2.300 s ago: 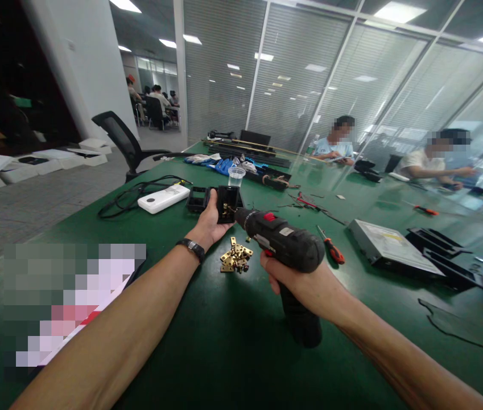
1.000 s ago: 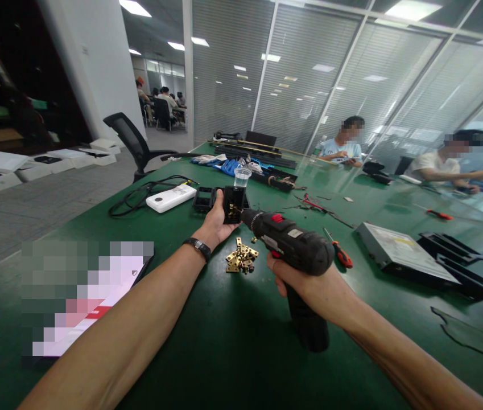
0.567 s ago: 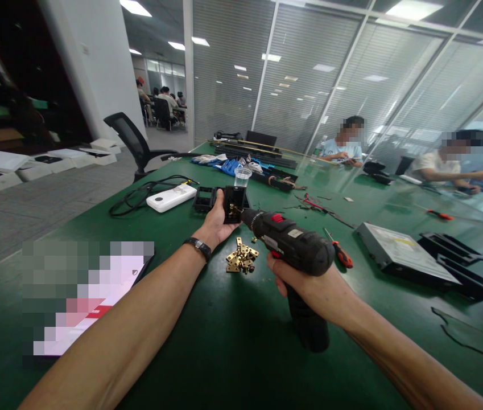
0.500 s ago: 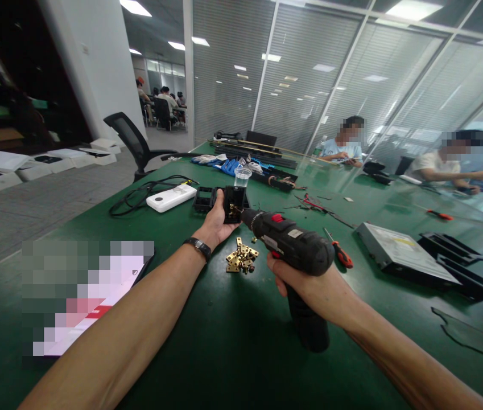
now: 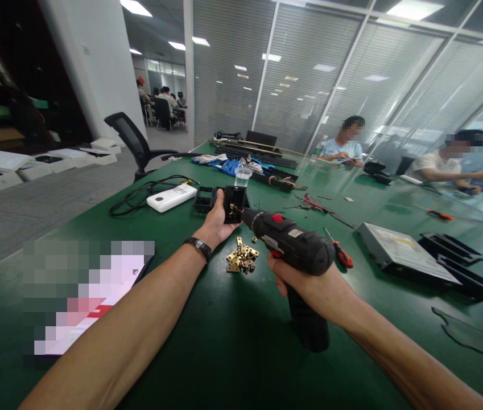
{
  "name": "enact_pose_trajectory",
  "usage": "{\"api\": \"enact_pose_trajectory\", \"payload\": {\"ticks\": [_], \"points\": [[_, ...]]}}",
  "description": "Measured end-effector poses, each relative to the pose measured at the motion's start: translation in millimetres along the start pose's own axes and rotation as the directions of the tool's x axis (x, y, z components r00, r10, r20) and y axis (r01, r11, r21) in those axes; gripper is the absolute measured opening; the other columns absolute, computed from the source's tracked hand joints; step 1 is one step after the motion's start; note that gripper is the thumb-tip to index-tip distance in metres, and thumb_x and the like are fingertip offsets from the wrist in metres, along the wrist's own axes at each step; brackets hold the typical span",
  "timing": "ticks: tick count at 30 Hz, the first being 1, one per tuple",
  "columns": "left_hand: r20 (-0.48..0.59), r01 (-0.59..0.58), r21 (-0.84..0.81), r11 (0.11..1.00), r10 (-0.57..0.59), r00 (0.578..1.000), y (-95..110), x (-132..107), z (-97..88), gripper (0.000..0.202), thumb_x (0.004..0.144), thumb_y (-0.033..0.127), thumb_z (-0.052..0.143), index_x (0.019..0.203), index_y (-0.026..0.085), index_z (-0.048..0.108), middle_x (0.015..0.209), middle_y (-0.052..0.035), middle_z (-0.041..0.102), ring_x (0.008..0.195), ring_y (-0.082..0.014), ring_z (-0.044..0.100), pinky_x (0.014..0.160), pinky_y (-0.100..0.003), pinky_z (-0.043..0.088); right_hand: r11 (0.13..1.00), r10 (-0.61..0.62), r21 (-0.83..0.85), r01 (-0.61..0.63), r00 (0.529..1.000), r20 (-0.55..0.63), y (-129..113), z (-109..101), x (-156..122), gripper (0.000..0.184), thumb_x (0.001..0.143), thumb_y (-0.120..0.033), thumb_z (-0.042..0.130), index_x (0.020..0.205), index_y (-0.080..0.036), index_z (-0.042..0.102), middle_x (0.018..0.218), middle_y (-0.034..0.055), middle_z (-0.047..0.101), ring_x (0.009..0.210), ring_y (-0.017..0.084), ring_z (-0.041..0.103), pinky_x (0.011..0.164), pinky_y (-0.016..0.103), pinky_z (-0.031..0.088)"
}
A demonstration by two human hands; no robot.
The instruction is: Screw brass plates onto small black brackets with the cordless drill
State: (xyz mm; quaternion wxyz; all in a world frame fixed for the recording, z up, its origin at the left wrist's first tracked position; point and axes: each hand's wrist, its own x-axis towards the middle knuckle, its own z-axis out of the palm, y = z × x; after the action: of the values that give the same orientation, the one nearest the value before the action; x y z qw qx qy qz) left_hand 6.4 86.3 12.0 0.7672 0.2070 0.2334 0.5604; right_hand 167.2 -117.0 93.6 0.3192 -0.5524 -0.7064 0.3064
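My left hand (image 5: 218,221) is closed around a small black plastic housing (image 5: 236,199), its thumb along the side. Inside the housing shows a brass-coloured piece (image 5: 232,209). In my right hand (image 5: 296,279) is a black cordless drill (image 5: 294,239), gripped by the handle. The drill's tip points left into the housing, at or close to the brass piece; whether they touch I cannot tell. A pile of small brass plates (image 5: 242,257) lies on the green table below my left hand. Another black plastic part (image 5: 204,199) sits just left of the held housing.
A clear plastic cup (image 5: 242,176) stands behind the housing. To the left are a white power bank (image 5: 172,197) and black cable (image 5: 128,202). A screwdriver (image 5: 342,255) and a metal box (image 5: 403,253) lie on the right. Two people (image 5: 343,145) sit across the table.
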Motion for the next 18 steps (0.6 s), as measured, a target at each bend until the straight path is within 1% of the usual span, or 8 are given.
{"api": "enact_pose_trajectory", "payload": {"ticks": [4,7,12,18], "points": [[0.017,-0.001,-0.014,1.000,0.001,1.000,-0.2,1.6,-1.0,0.052,0.096,0.061,0.056,0.116,0.015,0.068,0.096,-0.0134,0.075,0.081,-0.0232,0.072,0.078,-0.039,0.060,1.000,0.006,-0.004,-0.006,1.000,0.007,0.0,0.0,-0.3,0.026,0.092,-0.026,0.058,0.066,-0.022,0.059,0.058,0.0009,0.062,0.057,0.015,0.057,0.057,0.029,0.045],[0.021,0.006,0.001,1.000,-0.006,1.000,-0.1,2.1,-1.3,0.053,0.097,0.062,0.054,0.117,0.015,0.068,0.098,-0.0151,0.075,0.083,-0.0243,0.073,0.078,-0.040,0.061,1.000,0.008,0.002,-0.008,1.000,0.013,-1.2,-0.2,-0.1,0.022,0.092,-0.027,0.058,0.071,-0.021,0.061,0.059,0.0006,0.063,0.057,0.015,0.057,0.056,0.029,0.044],[0.010,0.013,-0.009,1.000,-0.013,1.000,0.9,0.9,-0.6,0.054,0.096,0.062,0.056,0.117,0.014,0.068,0.095,-0.0142,0.075,0.080,-0.0231,0.072,0.077,-0.039,0.061,1.000,0.011,0.006,-0.011,1.000,0.009,-2.2,-0.6,0.3,0.023,0.092,-0.027,0.059,0.069,-0.021,0.059,0.060,0.0013,0.063,0.060,0.016,0.058,0.057,0.029,0.045],[0.034,0.008,0.005,1.000,-0.008,0.999,1.1,-0.6,-0.2,0.052,0.098,0.061,0.052,0.116,0.015,0.067,0.094,-0.0139,0.075,0.082,-0.0229,0.072,0.078,-0.039,0.060,1.000,0.009,0.024,-0.010,1.000,0.018,0.0,-0.1,-0.3,0.028,0.093,-0.028,0.058,0.065,-0.022,0.057,0.060,0.0012,0.063,0.060,0.016,0.058,0.057,0.029,0.045]]}}
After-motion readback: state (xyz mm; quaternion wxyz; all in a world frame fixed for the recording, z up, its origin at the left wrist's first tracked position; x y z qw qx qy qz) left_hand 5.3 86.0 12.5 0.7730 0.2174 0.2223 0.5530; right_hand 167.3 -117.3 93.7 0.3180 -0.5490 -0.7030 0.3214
